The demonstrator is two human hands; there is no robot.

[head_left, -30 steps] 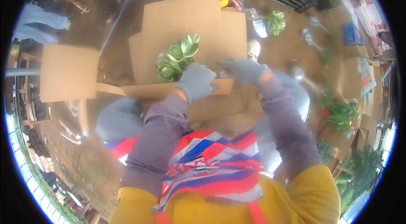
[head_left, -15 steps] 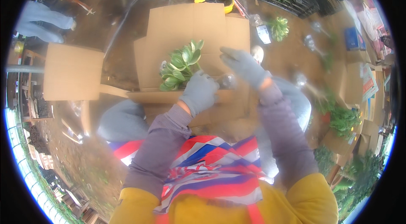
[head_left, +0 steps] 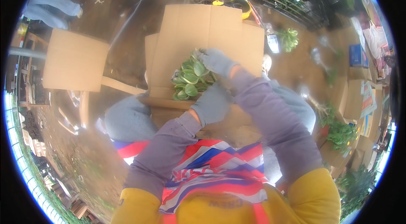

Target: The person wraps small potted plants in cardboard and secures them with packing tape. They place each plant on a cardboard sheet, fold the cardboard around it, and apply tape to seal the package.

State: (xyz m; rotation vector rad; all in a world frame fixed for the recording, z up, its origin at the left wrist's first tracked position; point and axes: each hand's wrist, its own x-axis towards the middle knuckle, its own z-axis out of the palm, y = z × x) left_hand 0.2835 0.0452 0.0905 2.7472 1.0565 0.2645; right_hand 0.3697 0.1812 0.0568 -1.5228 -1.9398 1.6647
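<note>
A bunch of broad green leaves on stems, a leafy plant (head_left: 190,79), lies over a flat cardboard sheet (head_left: 192,25) before me. My gloved left hand (head_left: 213,103) is closed around its stems, low and to the right of the leaves. At the upper right edge of the leaves, my gloved right hand (head_left: 216,61) has its fingers bent together against a leaf. The exact grip of those fingertips is partly hidden. What hangs below the stems is covered by my left hand and right sleeve.
Left of my knees stands a cardboard-topped stand (head_left: 76,60). Beyond the sheet lies a yellow tape roll (head_left: 245,8). Another leafy plant (head_left: 289,40) rests on the brown floor to the right, near black crates (head_left: 292,0). Cardboard boxes (head_left: 355,99) line the right side.
My right hand has moved left and inward, from apart with extended fingers to the plant's leaves. My left hand still grips the stems. The whole view has shifted slightly.
</note>
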